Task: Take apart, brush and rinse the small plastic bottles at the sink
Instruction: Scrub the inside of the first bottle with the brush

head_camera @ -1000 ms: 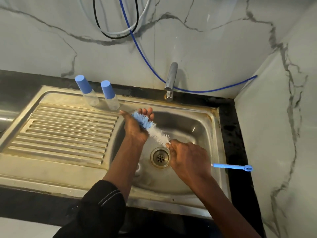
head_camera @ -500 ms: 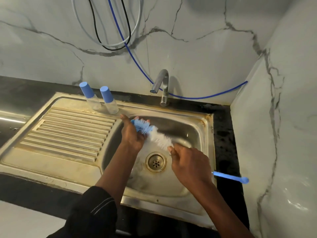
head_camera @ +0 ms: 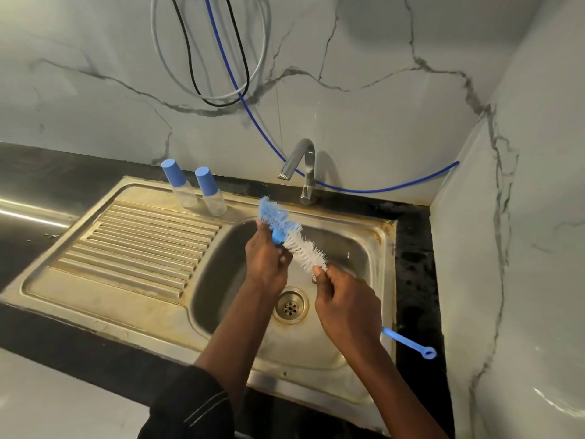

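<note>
Over the sink basin [head_camera: 364,248] my left hand [head_camera: 266,270] grips a small blue plastic piece [head_camera: 277,237], which looks like a cap. A bottle brush [head_camera: 304,248] with white bristles and a blue bristle tip lies against it, the blue tip sticking out past my fingers. My right hand [head_camera: 348,305] holds the brush by its thin blue handle [head_camera: 411,343], just below the bristles. Two small clear bottles with blue caps [head_camera: 179,185] [head_camera: 210,193] stand upright on the sink's back rim, left of both hands.
A chrome tap [head_camera: 304,166] stands behind the basin with no water visibly running. The drain [head_camera: 290,307] lies below my hands. A ribbed drainboard [head_camera: 136,248] spreads to the left. Hoses and cables hang on the marble wall [head_camera: 221,74]; a side wall closes the right.
The brush has slid up and away through my left hand, so more of its blue tip shows beyond the fingers. Both hands have risen slightly over the basin.
</note>
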